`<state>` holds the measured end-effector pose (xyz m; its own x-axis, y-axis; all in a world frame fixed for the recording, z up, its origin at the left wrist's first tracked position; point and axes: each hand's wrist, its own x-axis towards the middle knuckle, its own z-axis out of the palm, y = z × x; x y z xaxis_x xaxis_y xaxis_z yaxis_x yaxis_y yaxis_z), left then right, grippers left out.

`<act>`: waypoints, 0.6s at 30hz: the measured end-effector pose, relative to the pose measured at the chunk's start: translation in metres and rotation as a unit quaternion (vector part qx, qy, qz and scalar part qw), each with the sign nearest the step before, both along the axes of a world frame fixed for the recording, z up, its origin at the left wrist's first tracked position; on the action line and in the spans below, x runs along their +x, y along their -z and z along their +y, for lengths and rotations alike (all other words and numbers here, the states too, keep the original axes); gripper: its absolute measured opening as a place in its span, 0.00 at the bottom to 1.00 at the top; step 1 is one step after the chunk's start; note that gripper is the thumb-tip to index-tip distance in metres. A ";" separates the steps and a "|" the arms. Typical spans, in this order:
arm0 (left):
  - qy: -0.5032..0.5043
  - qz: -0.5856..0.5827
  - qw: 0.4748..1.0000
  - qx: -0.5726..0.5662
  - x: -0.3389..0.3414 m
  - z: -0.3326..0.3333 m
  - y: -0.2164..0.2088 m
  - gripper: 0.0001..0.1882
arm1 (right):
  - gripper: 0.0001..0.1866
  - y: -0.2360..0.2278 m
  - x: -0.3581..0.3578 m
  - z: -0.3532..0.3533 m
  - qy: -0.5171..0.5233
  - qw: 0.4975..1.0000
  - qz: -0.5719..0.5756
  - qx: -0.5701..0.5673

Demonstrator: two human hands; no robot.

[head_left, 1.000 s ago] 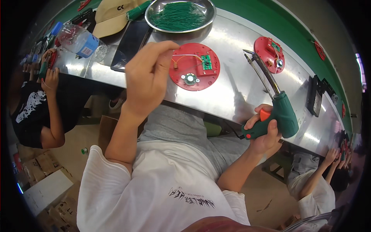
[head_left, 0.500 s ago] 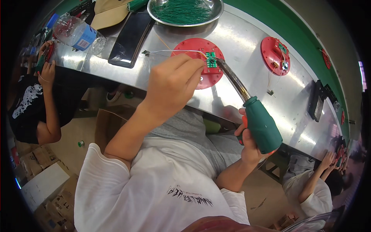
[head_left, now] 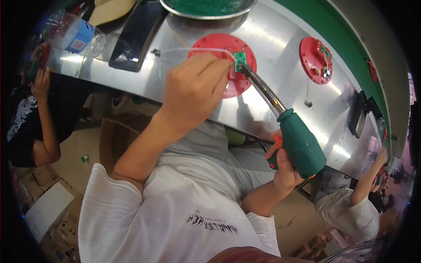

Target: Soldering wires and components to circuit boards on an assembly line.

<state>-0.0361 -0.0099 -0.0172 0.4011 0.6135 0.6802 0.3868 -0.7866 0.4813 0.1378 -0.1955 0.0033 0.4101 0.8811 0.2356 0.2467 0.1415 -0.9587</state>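
My right hand (head_left: 285, 173) is wrapped round the handle of a green soldering gun (head_left: 302, 142). Its metal tip meets the right part of a small green circuit board (head_left: 239, 59). That board is on a round red plate (head_left: 206, 42) on the metal bench. From the left, my left hand (head_left: 193, 85) reaches over the plate, thumb and finger pinched on a thin wire at the board's left edge; the fingers hide most of it. A pale wire (head_left: 210, 49) loops above the hand to the board, and an orange wire (head_left: 179, 36) runs behind the knuckles.
A second red plate (head_left: 309, 55) with a wired board lies to the right, near a black device (head_left: 359, 116). Along the far left are a phone (head_left: 138, 39), a plastic bottle (head_left: 76, 37) and a cap (head_left: 109, 11). A metal bowl (head_left: 210, 17) holds green wires. People sit on both sides.
The view has shifted slightly, moving the bowl and phone up in the picture. Both hands keep their hold; the soldering tip has moved a little lower on the board.
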 end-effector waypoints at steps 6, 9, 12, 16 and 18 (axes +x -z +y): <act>0.001 0.016 1.000 -0.006 0.001 0.000 -0.001 0.08 | 0.26 -0.008 0.000 0.009 0.002 1.000 0.025 0.005; 0.001 0.014 1.000 0.004 0.000 0.000 -0.001 0.08 | 0.24 -0.007 0.003 0.006 0.003 1.000 0.018 -0.009; -0.003 0.022 1.000 0.002 0.000 0.001 0.000 0.08 | 0.22 -0.011 0.008 0.006 -0.009 0.996 0.067 -0.052; -0.008 0.004 0.999 0.036 0.002 0.004 0.008 0.07 | 0.20 -0.013 0.005 0.012 0.019 0.998 0.049 -0.045; -0.004 0.004 0.999 0.038 0.002 0.002 0.008 0.07 | 0.22 -0.009 0.004 0.013 0.048 0.996 0.031 0.063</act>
<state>-0.0339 -0.0074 -0.0248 0.4023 0.5633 0.7217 0.3959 -0.8178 0.4176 0.1416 -0.1828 0.0126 0.5080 0.8023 0.3135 0.2058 0.2404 -0.9486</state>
